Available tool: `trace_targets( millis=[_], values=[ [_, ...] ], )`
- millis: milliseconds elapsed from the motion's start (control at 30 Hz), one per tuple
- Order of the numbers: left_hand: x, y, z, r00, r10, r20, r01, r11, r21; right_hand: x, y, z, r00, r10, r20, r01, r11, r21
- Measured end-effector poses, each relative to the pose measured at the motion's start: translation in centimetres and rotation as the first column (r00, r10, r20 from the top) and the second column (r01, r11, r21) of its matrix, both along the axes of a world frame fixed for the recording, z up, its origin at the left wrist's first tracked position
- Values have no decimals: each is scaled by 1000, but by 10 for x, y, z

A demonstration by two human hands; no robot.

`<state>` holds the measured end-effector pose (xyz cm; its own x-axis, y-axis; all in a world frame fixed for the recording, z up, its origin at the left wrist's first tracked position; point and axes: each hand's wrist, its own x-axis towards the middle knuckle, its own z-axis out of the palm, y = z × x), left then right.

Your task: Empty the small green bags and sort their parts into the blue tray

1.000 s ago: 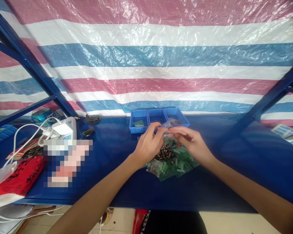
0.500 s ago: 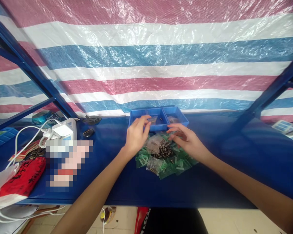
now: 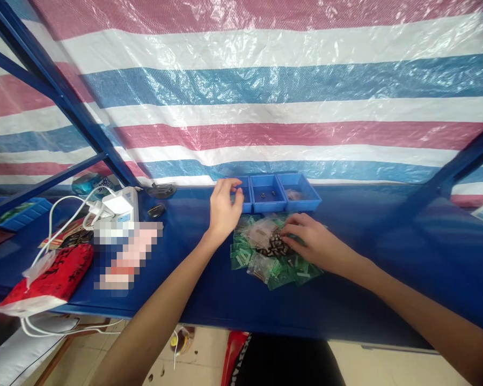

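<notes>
My left hand (image 3: 224,208) is over the left compartment of a blue divided tray (image 3: 268,207), thumb and curled fingers apart, nothing visible between them. It hides much of that compartment. My right hand (image 3: 320,242) reaches into a heap of small dark metallic pieces (image 3: 274,246), its thumb and fingertips close together there; what they pinch is too small to make out. Around this heap lie clear bags (image 3: 261,266) and several green-tinted packets (image 3: 242,256) with pale strips. Two small dark pieces (image 3: 263,195) sit in the middle compartment. A clear packet (image 3: 293,195) lies in the right one.
On the left of the blue table (image 3: 370,257) are a white power strip (image 3: 129,209) with plugs and cables, a black mouse-like object (image 3: 156,210), a red bag (image 3: 60,273) and a blurred-out item (image 3: 132,252). Blue frame posts (image 3: 72,115) slope up on both sides before a striped sheet.
My left hand has moved from the middle compartment to the left one, and the middle compartment now shows small dark pieces. My right hand has lowered onto the dark pieces. The view has shifted slightly.
</notes>
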<state>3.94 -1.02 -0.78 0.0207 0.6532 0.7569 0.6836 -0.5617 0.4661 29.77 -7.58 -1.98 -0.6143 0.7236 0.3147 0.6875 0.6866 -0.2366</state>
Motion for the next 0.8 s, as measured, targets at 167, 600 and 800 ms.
trace_targets(
  millis=[167, 600, 800],
  values=[
    [20, -25, -2, 886, -241, -397, 194, 968, -157, -3, -1, -1, 999, 34, 7, -34, 999, 16],
    [27, -27, -10, 738, -364, -568, 189, 920, -344, -8, 3, -9, 998, 40, -43, -37, 998, 52],
    [24, -24, -16, 763, -379, -524, 254, 921, -297, -10, 1, -2, 981, 10, -192, -13, 1000, -10]
  ],
)
